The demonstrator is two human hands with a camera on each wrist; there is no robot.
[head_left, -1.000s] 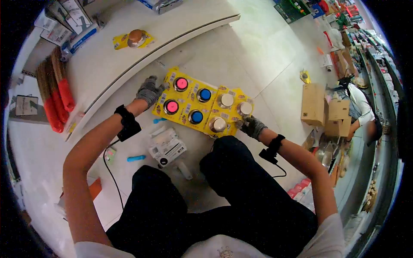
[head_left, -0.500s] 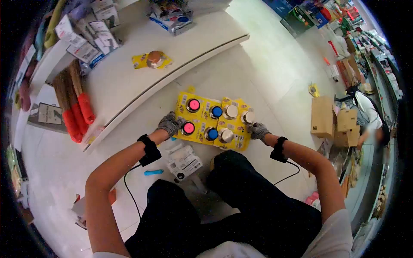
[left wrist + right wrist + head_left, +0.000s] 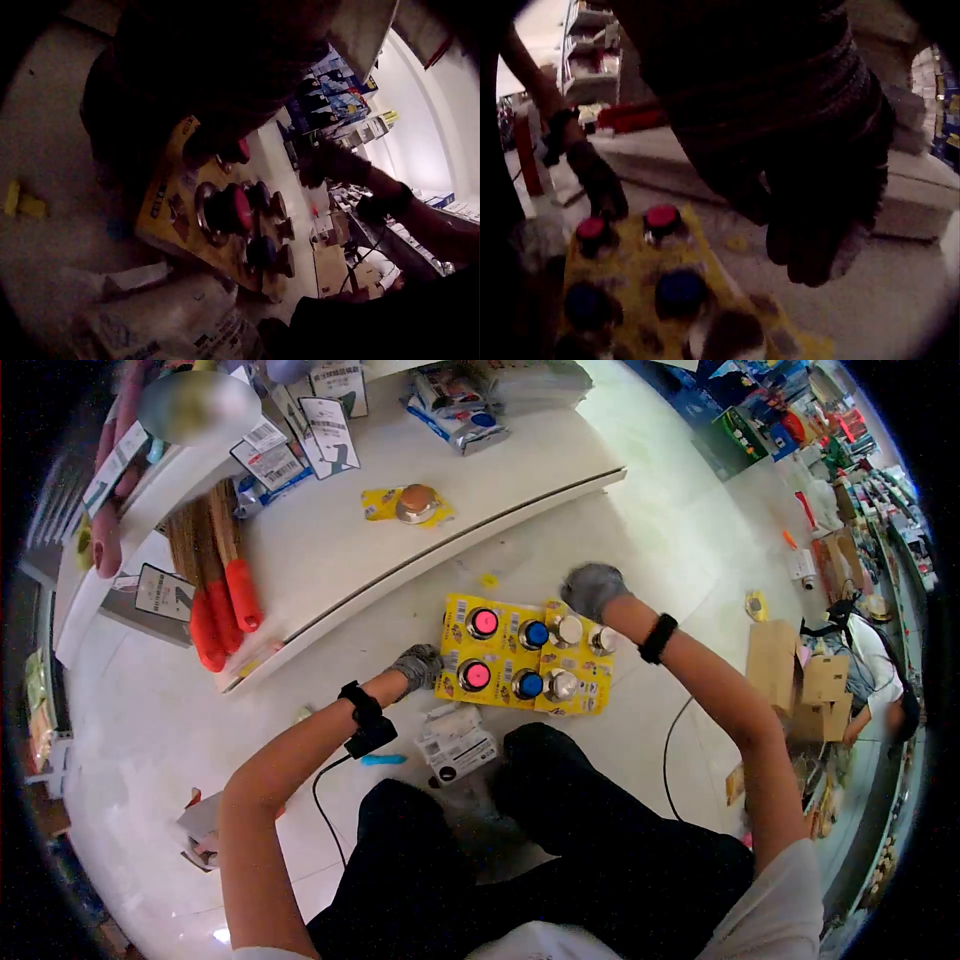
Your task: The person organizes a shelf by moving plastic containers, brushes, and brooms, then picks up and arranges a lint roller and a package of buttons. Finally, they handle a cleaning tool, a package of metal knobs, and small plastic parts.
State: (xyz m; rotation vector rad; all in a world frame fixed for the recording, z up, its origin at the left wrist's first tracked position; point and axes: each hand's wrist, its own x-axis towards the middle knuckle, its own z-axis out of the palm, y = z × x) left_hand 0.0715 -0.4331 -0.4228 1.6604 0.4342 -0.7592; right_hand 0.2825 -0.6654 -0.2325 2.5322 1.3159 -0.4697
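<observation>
Yellow cards point(image 3: 505, 658) lie on the floor in front of the knees, overlapping side by side. Mounted on them are pot-lid knobs: pink knobs point(image 3: 484, 622) at the left, blue knobs point(image 3: 535, 633) in the middle and silver-white knobs point(image 3: 566, 630) at the right. My gloved left hand point(image 3: 416, 666) is right at the cards' left edge, beside the pink knobs; I cannot tell whether its fingers pinch the card. My gloved right hand point(image 3: 594, 589) is raised past the cards' far right corner. In the right wrist view its dark fingers point(image 3: 814, 251) hang downward, with nothing seen in them.
Behind the cards runs a low white shelf point(image 3: 480, 525), bearing one yellow card with a copper-coloured knob point(image 3: 416, 503). Red-handled brooms point(image 3: 215, 625) lean at its left. A white printed box point(image 3: 457, 746) and a blue tool point(image 3: 383, 760) lie near my knees. Cardboard boxes point(image 3: 775, 660) and another person point(image 3: 872, 660) are at the right.
My right hand has left the cards' right end and moved up and away from me. The left hand shifted from the far left corner down along the left edge. The head view has swung.
</observation>
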